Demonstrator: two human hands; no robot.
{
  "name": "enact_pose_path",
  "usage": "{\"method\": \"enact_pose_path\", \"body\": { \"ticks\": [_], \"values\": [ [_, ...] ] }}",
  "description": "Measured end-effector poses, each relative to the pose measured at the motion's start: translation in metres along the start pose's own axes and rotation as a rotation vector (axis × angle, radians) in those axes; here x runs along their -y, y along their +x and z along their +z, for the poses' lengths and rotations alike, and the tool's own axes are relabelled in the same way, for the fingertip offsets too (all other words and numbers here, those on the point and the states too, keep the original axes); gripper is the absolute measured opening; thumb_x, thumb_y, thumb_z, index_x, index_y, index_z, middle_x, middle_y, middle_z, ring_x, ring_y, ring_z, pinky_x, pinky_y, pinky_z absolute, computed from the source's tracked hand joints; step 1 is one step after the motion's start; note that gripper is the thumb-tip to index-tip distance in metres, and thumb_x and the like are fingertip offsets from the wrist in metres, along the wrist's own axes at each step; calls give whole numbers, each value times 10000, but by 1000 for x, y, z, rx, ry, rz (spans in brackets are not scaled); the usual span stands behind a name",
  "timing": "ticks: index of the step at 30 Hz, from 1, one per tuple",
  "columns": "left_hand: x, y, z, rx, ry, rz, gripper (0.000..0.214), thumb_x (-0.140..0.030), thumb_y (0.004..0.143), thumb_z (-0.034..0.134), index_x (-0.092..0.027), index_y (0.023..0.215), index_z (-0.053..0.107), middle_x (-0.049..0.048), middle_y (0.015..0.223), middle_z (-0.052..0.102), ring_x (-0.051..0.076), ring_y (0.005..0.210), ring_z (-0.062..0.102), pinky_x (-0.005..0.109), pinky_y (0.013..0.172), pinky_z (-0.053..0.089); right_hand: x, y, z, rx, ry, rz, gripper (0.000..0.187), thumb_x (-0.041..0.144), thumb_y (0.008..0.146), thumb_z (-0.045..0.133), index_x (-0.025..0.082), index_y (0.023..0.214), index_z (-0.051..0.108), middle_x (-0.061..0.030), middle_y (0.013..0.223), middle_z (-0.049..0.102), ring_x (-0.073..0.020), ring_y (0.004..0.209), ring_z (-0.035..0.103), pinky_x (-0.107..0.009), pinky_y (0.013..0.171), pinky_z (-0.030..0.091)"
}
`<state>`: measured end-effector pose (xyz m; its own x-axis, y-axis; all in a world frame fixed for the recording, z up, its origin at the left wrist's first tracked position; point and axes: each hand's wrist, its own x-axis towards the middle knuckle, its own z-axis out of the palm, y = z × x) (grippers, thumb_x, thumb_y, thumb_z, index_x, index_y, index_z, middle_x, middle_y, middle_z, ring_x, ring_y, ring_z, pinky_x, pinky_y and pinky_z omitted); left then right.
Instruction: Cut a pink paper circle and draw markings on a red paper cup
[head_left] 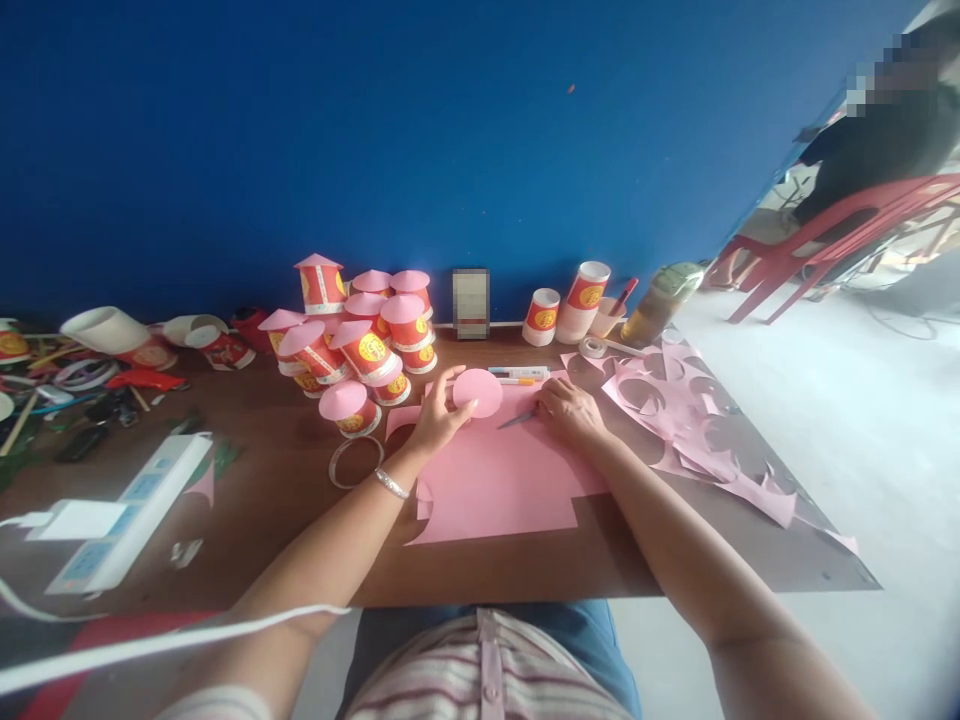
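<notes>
My left hand (439, 410) pinches a round pink paper disc (478, 391), holding it just above a large pink paper sheet (499, 485) on the brown table (285, 500). My right hand (566, 410) rests on the sheet's far right corner, closed around scissors (517, 420) whose blades point left toward the disc. A silver bracelet sits on my left wrist. Right behind my left hand stands a red paper cup with a pink cone lid (349, 407).
A cluster of red cups with pink lids (360, 335) stands at the back. Pink offcuts (697, 430) lie right, marker pens (517, 375) behind the sheet, a tape ring (355, 460) and a white power strip (127, 510) left. Another person sits on a red chair (832, 235) far right.
</notes>
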<state>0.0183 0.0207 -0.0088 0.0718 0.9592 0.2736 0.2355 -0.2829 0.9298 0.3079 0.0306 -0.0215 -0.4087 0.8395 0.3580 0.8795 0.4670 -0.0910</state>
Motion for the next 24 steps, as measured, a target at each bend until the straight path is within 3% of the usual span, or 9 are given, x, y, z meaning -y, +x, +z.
{"method": "enact_pose_path", "body": {
  "ticks": [5,11,15,19,24],
  "values": [
    [-5,-1,0,88,57,-8,535,-373,901,684,-197,1397,587,168,1450,676,232,1046,769,391,884,655,2,5,8,-39,-37,27,286,156,1012,502,200,989,784,-129,1019,729,-260,954,606,-348,778,486],
    [7,-11,-5,133,319,38,382,-252,910,656,-216,1290,641,129,1297,775,264,1068,794,433,953,645,-3,20,5,-56,-29,26,274,178,1040,496,191,1046,770,-127,1009,732,-257,984,621,-337,830,468],
    [19,-17,-6,95,481,86,336,-196,904,653,-244,1236,655,93,1215,803,283,1100,793,450,977,644,-8,39,3,-57,-22,59,322,213,1080,455,180,1095,775,-123,994,746,-242,965,650,-321,802,460],
    [25,-20,-5,102,576,154,316,-180,907,666,-222,1220,658,111,1214,783,294,1112,773,473,999,637,-15,55,6,-33,-1,87,300,214,1052,503,180,1142,787,-144,1138,761,-260,1034,668,-327,725,466],
    [24,-18,-8,61,614,225,241,-168,931,660,-223,1166,679,88,1124,707,262,1073,729,447,995,630,-23,57,11,5,60,81,246,233,995,609,238,1144,804,-123,1229,751,-286,1179,638,-366,870,546]
  ]
}}
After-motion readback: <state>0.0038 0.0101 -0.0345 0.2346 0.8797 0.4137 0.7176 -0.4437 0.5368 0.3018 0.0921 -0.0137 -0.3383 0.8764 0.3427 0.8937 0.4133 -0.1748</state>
